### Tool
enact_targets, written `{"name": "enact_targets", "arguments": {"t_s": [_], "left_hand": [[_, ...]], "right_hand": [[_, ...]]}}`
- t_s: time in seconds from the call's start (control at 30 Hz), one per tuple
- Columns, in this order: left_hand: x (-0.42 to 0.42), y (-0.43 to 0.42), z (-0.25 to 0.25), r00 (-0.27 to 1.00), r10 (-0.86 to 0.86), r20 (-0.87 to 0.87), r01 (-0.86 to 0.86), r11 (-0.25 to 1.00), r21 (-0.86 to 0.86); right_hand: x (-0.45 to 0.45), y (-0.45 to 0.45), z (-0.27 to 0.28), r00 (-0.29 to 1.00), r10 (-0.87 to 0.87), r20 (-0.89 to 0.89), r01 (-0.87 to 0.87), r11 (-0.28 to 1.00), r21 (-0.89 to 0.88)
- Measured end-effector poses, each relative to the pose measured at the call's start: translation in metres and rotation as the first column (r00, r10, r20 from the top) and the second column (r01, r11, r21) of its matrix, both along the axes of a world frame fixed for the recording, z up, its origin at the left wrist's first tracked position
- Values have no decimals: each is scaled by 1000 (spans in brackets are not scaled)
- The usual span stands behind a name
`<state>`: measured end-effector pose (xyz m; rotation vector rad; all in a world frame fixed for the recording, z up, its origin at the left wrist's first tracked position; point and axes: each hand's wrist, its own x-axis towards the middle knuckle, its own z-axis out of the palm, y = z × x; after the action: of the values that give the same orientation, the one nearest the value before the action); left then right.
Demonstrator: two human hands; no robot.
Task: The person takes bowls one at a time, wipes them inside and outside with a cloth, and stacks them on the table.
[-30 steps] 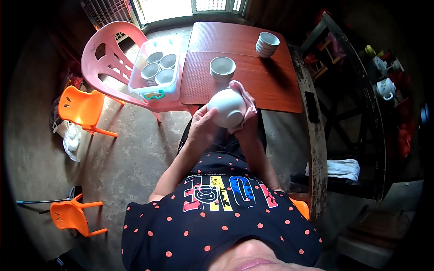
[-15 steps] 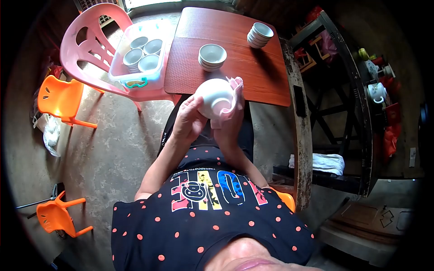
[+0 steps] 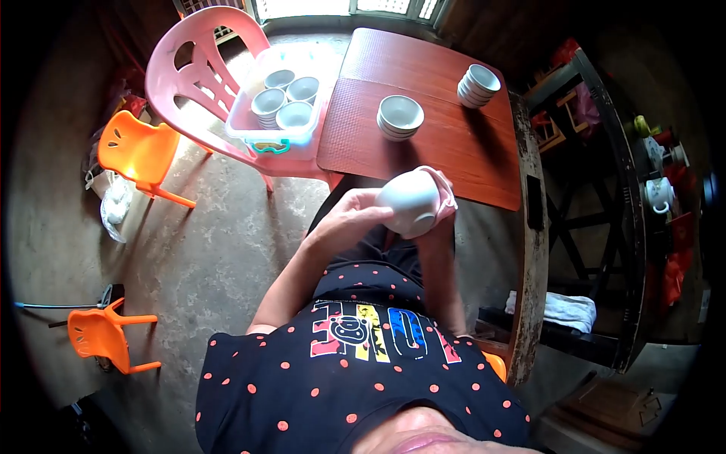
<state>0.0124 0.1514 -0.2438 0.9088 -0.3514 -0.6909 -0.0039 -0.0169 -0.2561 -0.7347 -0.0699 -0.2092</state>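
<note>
A white bowl (image 3: 407,198) is tilted on its side in front of my body, its foot ring turned toward me. My left hand (image 3: 357,214) grips it by the left side, thumb on the outer wall. Against its right side my right hand (image 3: 441,228) presses a pink cloth (image 3: 446,195), which wraps over the rim. The bowl and cloth hide most of the right fingers. Just beyond, a short stack of bowls (image 3: 400,119) stands on the red-brown table (image 3: 355,155).
Another bowl stack (image 3: 478,87) stands at the table's far right. A clear plastic box (image 3: 240,121) with several bowl stacks sits on a pink chair (image 3: 168,79) at left. Small orange chairs (image 3: 134,147) are on the floor. A dark wooden frame (image 3: 538,272) stands at right.
The bowl has turned in my hands, its foot ring now lower and facing me more. The cloth has shifted around the rim. My whole view has swung a little left.
</note>
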Motion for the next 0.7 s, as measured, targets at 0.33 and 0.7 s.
{"name": "enact_targets", "arguments": {"t_s": [0.33, 0.7], "left_hand": [[-2, -9, -4, 993, -33, -116, 17, 990, -141], [0, -14, -25, 910, -101, -402, -50, 936, -349]], "right_hand": [[16, -21, 4, 989, 117, 89, -28, 744, -667], [20, -23, 40, 942, 321, -98, -306, 699, -647]]}}
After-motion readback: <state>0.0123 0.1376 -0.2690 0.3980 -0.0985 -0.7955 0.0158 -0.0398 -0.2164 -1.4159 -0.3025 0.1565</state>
